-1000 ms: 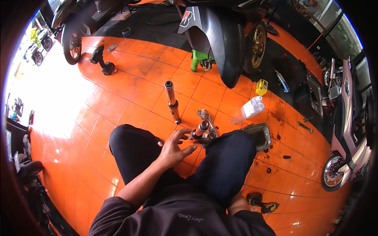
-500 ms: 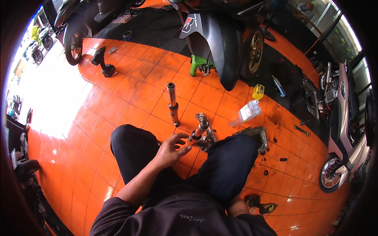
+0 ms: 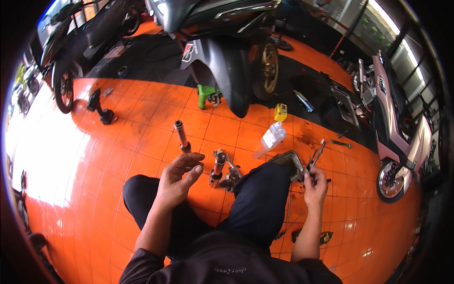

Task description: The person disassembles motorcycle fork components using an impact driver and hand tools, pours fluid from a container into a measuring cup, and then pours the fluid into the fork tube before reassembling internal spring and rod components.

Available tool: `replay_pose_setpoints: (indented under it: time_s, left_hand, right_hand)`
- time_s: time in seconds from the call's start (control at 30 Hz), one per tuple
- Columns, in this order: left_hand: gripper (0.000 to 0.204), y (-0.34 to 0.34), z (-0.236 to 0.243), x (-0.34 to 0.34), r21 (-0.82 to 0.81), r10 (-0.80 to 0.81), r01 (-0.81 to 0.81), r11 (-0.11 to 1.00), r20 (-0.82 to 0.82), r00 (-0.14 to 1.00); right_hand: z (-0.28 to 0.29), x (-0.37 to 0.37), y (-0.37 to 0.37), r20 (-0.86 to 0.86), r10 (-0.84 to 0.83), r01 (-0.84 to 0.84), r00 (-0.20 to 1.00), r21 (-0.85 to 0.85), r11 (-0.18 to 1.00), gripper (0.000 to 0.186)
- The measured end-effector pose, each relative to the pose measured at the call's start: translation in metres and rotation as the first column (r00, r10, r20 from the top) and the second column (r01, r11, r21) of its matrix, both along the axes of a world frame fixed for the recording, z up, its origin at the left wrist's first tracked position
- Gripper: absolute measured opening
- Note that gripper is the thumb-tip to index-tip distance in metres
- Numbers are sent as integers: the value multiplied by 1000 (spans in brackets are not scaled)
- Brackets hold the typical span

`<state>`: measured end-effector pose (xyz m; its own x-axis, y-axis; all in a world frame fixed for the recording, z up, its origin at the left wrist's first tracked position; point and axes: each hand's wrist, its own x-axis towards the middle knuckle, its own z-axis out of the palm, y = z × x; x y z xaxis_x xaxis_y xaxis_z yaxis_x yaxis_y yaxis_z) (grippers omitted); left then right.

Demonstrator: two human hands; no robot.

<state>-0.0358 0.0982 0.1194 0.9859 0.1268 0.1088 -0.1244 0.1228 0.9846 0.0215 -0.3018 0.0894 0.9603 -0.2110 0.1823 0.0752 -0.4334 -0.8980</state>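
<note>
My left hand (image 3: 176,182) is raised above my left knee, thumb and fingers apart and nothing in it. Just beyond it a motorcycle fork leg (image 3: 181,134) stands upright on the floor, its lower part hidden behind the fingers. A second fork leg (image 3: 218,166) stands to the right of this hand, apart from it, with dirty metal parts and a crumpled rag (image 3: 229,181) at its foot. My right hand (image 3: 315,188), out past my right knee, grips a slim two-pronged metal tool (image 3: 318,155) resembling pliers; its exact kind is unclear.
A shallow pan (image 3: 294,163) lies beyond my right knee. Farther off stand a clear bottle (image 3: 273,136), a yellow box (image 3: 280,112) and a green stand (image 3: 204,94) under a motorcycle (image 3: 231,71). A cordless impact driver (image 3: 100,108) is at left; a pink scooter (image 3: 392,109) at right.
My left hand has drawn back from the second fork leg, up and to the left. My right hand has come up into view, holding the two-pronged tool. The whole view has shifted.
</note>
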Motion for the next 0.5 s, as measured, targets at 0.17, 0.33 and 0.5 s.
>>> replay_pose_setpoints:
  time_s: [0.17, 0.33, 0.5]
  left_hand:
    - [43, -19, 59, 20, 132, -127, 104, 986, 182, 975]
    - [61, -37, 91, 36, 352, -285, 187, 917, 252, 925]
    - [76, -50, 89, 38, 267, -329, 257, 929, 279, 902]
  right_hand:
    - [75, 13, 102, 544, 361, -566, 757, 271, 778, 42]
    - [94, 9, 157, 591, 492, -750, 640, 339, 568, 50]
    - [101, 0, 179, 602, 482, -739, 636, 297, 605, 49]
